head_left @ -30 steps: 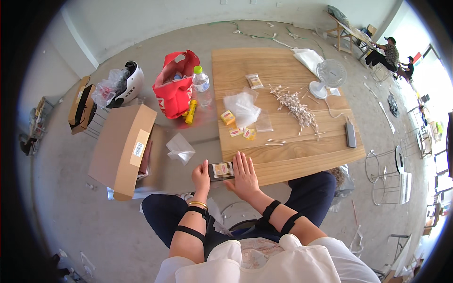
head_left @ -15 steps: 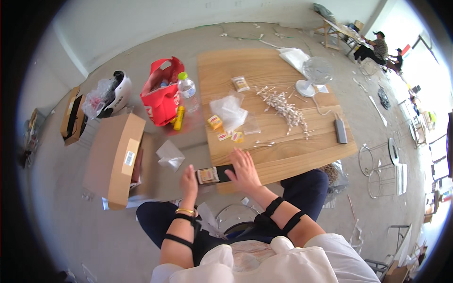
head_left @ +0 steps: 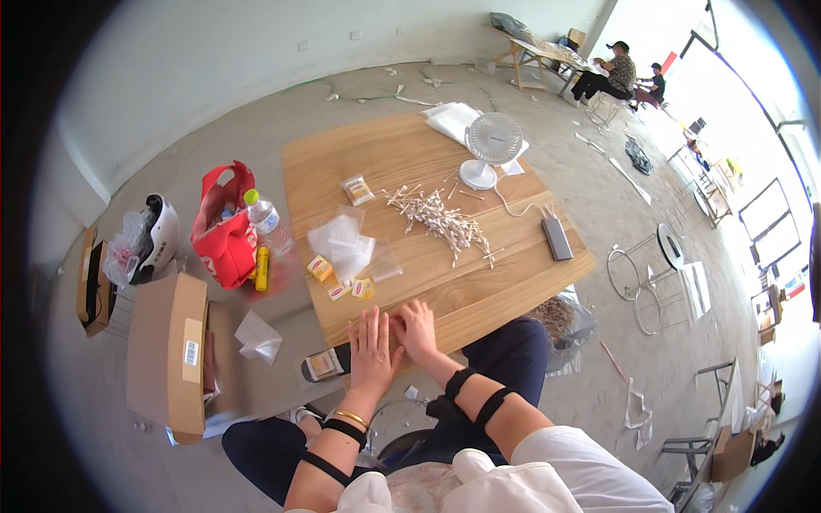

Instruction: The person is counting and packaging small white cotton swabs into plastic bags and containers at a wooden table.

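My left hand [head_left: 372,350] is open, its fingers stretched out together near the table's front edge, over the right part of a flat black device [head_left: 345,356]. On that device's left end lies a small clear packet of cotton swabs [head_left: 324,365] with a printed label. My right hand [head_left: 416,332] rests just beside the left, at the table edge, fingers bent and close together. It covers the spot where a few loose swabs lay; anything under its fingertips is hidden. Beyond the hands are yellow-and-white label cards [head_left: 363,288], clear plastic bags [head_left: 342,246] and a heap of loose cotton swabs [head_left: 445,224].
A white fan [head_left: 493,141] and grey power bank [head_left: 556,238] stand on the wooden table [head_left: 325,154], with another packet [head_left: 357,190]. On the left are a cardboard box [head_left: 162,350], a red bag [head_left: 224,244], a water bottle [head_left: 269,221] and a helmet [head_left: 158,235]. Two people sit far off.
My hands have come together at the table edge; the right has left the black device, and the left has moved from its left end across its right part. The view has shifted.
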The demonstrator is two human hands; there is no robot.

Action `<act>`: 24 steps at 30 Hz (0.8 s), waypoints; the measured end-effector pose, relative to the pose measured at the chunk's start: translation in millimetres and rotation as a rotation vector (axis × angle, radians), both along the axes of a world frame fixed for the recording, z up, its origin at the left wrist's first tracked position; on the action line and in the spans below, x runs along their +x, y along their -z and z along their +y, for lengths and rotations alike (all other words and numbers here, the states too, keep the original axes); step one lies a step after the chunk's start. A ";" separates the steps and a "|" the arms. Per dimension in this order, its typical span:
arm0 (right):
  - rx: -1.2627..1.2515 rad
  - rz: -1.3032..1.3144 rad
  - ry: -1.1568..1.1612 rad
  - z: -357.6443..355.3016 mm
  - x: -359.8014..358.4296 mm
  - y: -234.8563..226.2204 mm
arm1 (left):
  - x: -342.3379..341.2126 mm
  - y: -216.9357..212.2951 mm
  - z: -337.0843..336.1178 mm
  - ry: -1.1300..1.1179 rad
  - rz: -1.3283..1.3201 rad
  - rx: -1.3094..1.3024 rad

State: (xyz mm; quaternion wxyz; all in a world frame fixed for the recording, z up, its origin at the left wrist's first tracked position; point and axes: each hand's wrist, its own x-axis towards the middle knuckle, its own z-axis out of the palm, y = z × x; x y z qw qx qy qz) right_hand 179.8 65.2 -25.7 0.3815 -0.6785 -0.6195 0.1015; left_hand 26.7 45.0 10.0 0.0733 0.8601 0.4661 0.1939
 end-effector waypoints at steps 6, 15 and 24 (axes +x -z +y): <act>-0.123 0.416 0.098 44.6 54.5 -31.2 | -3.8 26.4 -5.8 0.068 0.170 -0.097; -0.154 -0.215 0.366 121.4 137.6 -47.5 | -1.2 22.6 -6.2 0.070 0.091 -0.094; -0.076 -0.217 0.357 98.1 144.5 -25.1 | 1.3 14.7 -4.8 0.057 0.125 -0.108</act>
